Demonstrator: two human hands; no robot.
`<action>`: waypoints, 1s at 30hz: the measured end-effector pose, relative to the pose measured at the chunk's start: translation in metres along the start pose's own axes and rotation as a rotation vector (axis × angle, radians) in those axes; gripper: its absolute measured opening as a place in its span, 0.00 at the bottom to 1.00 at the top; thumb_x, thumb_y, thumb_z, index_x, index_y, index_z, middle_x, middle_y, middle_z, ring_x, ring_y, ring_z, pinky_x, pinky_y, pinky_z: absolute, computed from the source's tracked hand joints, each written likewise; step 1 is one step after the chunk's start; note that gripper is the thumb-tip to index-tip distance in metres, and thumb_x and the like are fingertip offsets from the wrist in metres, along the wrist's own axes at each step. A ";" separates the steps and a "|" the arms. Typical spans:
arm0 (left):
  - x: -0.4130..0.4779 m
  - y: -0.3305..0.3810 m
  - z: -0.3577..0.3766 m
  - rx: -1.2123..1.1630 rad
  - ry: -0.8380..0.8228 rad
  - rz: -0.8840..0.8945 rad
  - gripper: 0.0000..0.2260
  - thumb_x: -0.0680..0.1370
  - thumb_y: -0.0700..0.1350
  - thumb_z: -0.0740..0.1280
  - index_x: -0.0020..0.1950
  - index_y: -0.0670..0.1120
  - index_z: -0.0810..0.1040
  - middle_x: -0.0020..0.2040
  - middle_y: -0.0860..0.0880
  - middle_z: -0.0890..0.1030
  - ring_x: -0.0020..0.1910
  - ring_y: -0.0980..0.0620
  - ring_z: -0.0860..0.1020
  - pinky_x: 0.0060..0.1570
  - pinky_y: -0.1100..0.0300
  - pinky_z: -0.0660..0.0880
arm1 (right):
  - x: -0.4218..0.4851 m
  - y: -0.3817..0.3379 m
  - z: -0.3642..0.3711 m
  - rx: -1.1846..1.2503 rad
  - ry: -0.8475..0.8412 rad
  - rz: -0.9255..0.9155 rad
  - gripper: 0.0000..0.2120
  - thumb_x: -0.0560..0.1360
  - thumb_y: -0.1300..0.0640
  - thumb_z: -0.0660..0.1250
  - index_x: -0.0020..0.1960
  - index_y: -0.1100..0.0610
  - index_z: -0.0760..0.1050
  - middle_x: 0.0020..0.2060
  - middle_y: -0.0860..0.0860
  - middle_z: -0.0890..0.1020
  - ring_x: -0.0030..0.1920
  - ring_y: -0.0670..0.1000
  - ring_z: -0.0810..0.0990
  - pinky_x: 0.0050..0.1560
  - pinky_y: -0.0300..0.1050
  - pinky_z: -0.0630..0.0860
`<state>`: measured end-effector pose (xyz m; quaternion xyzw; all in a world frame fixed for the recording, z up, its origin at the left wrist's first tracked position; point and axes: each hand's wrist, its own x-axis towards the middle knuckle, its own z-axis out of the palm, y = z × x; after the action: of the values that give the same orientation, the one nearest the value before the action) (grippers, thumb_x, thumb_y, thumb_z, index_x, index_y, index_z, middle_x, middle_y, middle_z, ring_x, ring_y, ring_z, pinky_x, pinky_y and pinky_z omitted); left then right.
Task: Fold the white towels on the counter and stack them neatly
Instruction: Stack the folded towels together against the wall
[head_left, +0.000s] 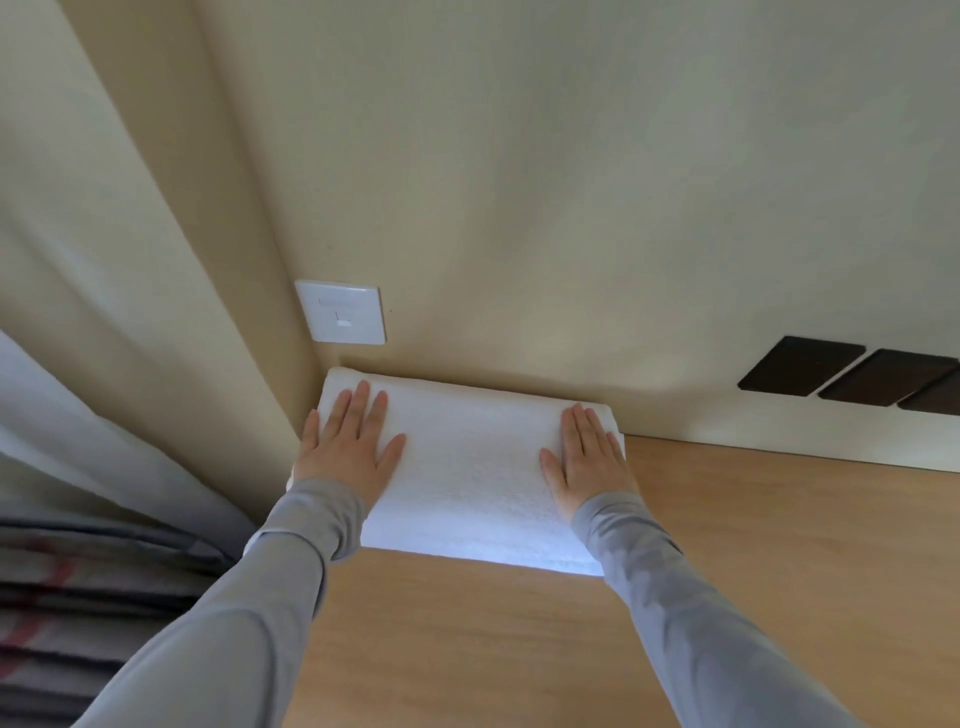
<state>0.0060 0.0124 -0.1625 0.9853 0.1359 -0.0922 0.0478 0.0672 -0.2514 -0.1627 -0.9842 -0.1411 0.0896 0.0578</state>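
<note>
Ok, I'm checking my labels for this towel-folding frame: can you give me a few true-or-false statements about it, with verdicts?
1. The left hand and the right hand both lie flat on the folded white towel. True.
2. The towel sits mid-counter, clear of the wall. False: it lies in the corner of the wooden counter, with its far edge at the wall.
3. A white wall plate sits above the towel's left end. True.
4. The left hand pinches a towel corner. False: its fingers are straight, palm down.
</note>
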 end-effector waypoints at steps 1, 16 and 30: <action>-0.001 0.002 -0.008 0.027 -0.015 -0.001 0.27 0.80 0.59 0.40 0.76 0.52 0.37 0.76 0.53 0.35 0.76 0.53 0.38 0.74 0.51 0.39 | -0.003 -0.002 -0.007 0.004 0.005 -0.016 0.29 0.81 0.46 0.45 0.76 0.59 0.42 0.76 0.52 0.44 0.76 0.50 0.42 0.75 0.46 0.41; -0.080 0.103 -0.121 0.132 0.273 0.138 0.28 0.82 0.54 0.49 0.77 0.48 0.42 0.78 0.48 0.40 0.77 0.49 0.45 0.75 0.51 0.42 | -0.075 0.037 -0.122 0.028 0.234 -0.149 0.27 0.81 0.51 0.49 0.76 0.58 0.46 0.76 0.52 0.50 0.76 0.51 0.46 0.75 0.45 0.44; -0.207 0.417 -0.182 0.078 0.494 0.517 0.27 0.82 0.54 0.51 0.77 0.50 0.43 0.78 0.50 0.41 0.77 0.52 0.44 0.75 0.53 0.42 | -0.266 0.304 -0.246 -0.052 0.516 0.044 0.26 0.81 0.50 0.49 0.76 0.56 0.48 0.75 0.50 0.54 0.75 0.49 0.49 0.75 0.45 0.46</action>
<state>-0.0440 -0.4191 0.0850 0.9807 -0.1139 0.1588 -0.0026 -0.0550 -0.6398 0.0780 -0.9785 -0.1025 -0.1667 0.0648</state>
